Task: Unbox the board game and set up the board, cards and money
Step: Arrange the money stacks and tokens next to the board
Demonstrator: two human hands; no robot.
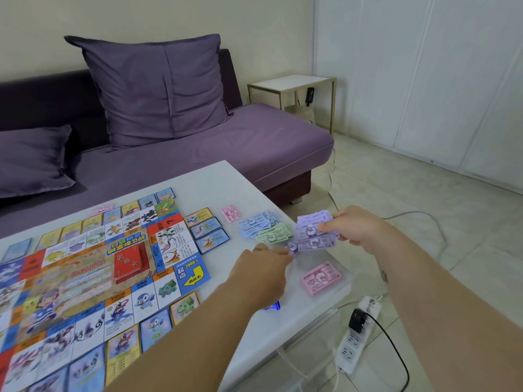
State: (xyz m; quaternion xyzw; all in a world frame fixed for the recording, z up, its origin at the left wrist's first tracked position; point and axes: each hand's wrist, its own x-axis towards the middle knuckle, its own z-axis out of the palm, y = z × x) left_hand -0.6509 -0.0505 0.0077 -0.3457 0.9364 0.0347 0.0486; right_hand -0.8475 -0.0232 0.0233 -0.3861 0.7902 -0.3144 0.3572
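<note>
The colourful game board [85, 278] lies open on the white table [215, 179], with a red card deck [130, 264] in its middle and property cards [209, 230] laid around its edges. My right hand [353, 224] holds a fan of purple banknotes [311, 230] above the table's right side. My left hand [260, 267] pinches a purple note [293, 247] at the fan's lower left corner. Blue notes [256, 223], green notes [273, 234], a pink stack [321, 278] and a small pink pile [231, 213] lie on the table.
A purple sofa [226, 142] with cushions stands behind the table. On the tiled floor at the right lie a white power strip [356, 335] with a black plug and cables. A small side table [294, 86] stands by the wall. A blue object [273, 305] shows under my left wrist.
</note>
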